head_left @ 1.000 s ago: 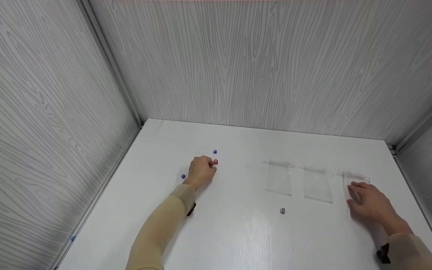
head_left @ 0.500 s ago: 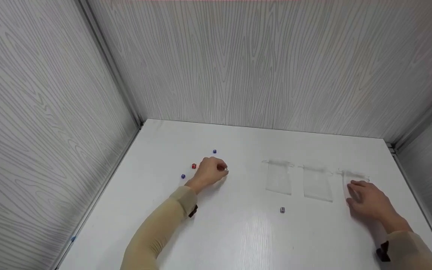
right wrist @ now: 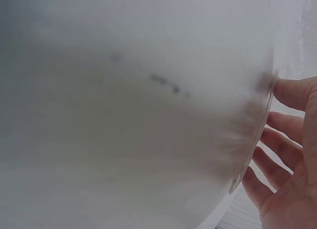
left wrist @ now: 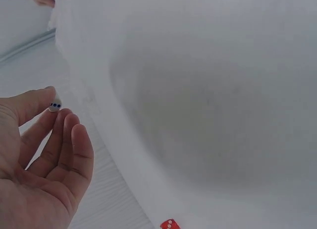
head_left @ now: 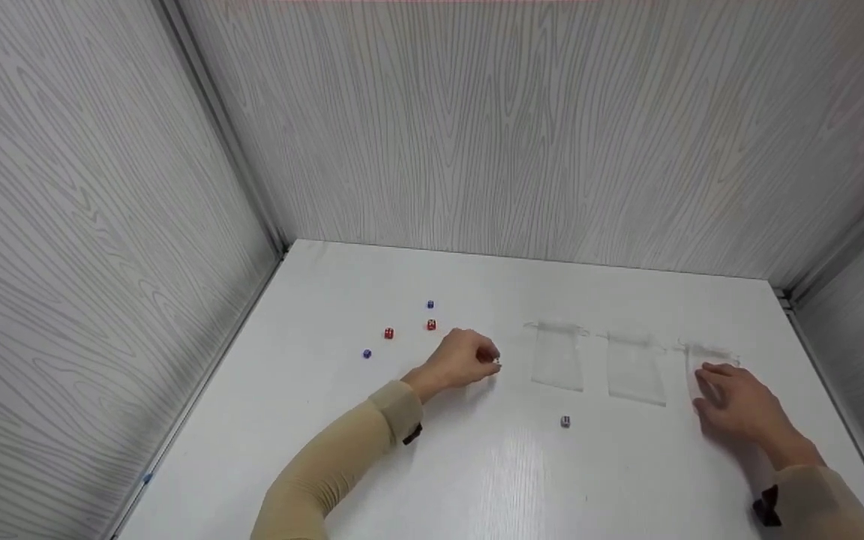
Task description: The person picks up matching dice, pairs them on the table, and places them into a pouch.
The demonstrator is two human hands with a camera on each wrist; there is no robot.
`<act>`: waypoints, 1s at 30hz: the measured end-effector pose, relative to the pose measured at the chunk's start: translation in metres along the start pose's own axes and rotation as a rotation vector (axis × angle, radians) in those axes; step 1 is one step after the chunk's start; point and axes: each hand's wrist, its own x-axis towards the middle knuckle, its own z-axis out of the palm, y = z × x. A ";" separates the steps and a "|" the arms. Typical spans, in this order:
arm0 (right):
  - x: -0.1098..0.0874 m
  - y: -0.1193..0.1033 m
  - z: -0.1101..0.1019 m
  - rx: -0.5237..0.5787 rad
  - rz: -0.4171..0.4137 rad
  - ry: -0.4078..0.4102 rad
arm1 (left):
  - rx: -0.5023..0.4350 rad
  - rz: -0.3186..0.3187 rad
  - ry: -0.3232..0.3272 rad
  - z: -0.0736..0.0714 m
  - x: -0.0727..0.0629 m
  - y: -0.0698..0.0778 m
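Observation:
My left hand (head_left: 462,361) is above the middle of the table, pinching a small white die (left wrist: 55,106) with blue dots between thumb and index fingertip; the other fingers are loosely bent. At the right, my right hand (head_left: 743,401) lies over the rightmost sheer drawstring pouch (head_left: 709,354) and hides its lower part. In the right wrist view its thumb and spread fingertips (right wrist: 285,122) touch the flat pouch's edge. Two similar pouches, the middle one (head_left: 634,371) and the left one (head_left: 557,358), lie flat between the hands.
Red dice (head_left: 388,333) (head_left: 431,325) and blue dice (head_left: 367,353) (head_left: 430,304) lie behind and left of the left hand. A pale die (head_left: 565,421) sits in front of the pouches. Wood-grain panels (head_left: 477,135) wall in the white table (head_left: 432,480).
My left hand has left the dice group with the white die and moved right and slightly nearer, uncovering both red dice. My right hand stays on the rightmost pouch.

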 end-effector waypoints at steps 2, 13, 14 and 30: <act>0.000 0.001 0.000 0.001 -0.005 0.007 | 0.003 0.011 -0.024 0.006 0.001 0.005; -0.001 0.003 0.001 0.022 -0.029 0.031 | 0.051 0.079 -0.136 0.040 0.003 0.029; -0.001 0.003 0.000 0.021 -0.029 0.031 | 0.054 0.084 -0.142 0.041 0.003 0.032; -0.002 0.001 0.000 0.024 -0.007 0.015 | 0.108 0.159 -0.245 0.070 0.006 0.055</act>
